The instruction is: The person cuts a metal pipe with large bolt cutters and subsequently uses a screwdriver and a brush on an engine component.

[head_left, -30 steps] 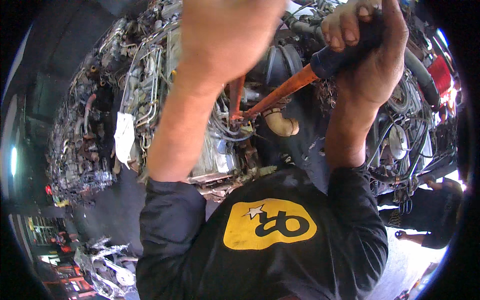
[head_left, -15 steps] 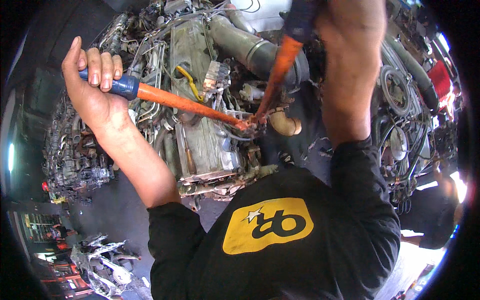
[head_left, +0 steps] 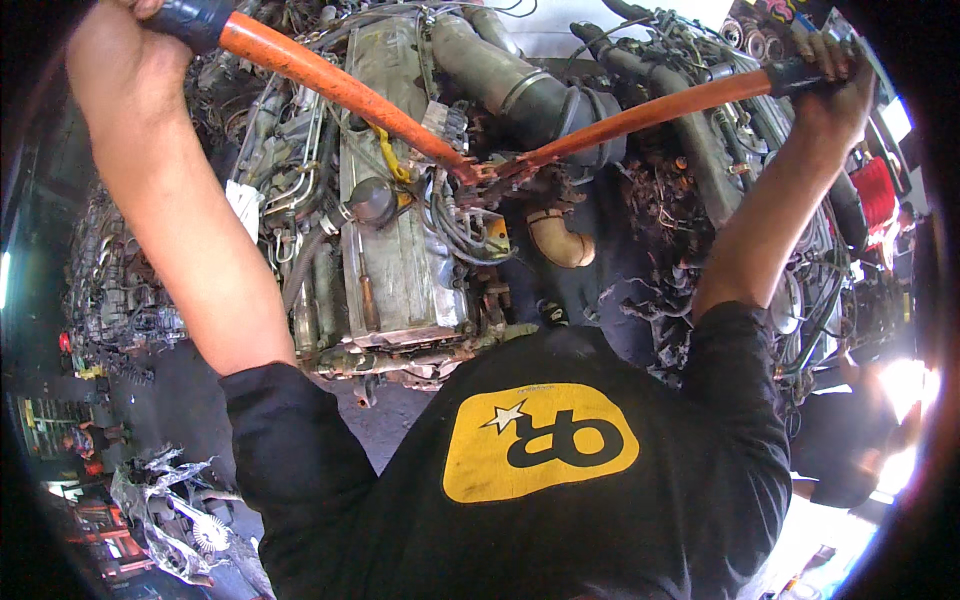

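Observation:
A bolt cutter with orange handles spans the space above an engine, its handles spread wide apart. At the upper left, my left hand is closed round one dark grip, partly cut off by the picture's edge. My right hand is wrapped round the other grip at the upper right. Both handles meet at a worn pivot over the engine's right side, near black cables. I cannot make out the jaws or what lies between them.
A screwdriver and a yellow tool or handle lie on the engine. A thick grey pipe and a tan elbow pipe are close to the cutter. More engine parts stand left and right. A person in dark clothing is at the right.
The bolt cutter's handles have swung much wider apart. My left hand has moved up and left and closed on its grip; my right hand has moved right.

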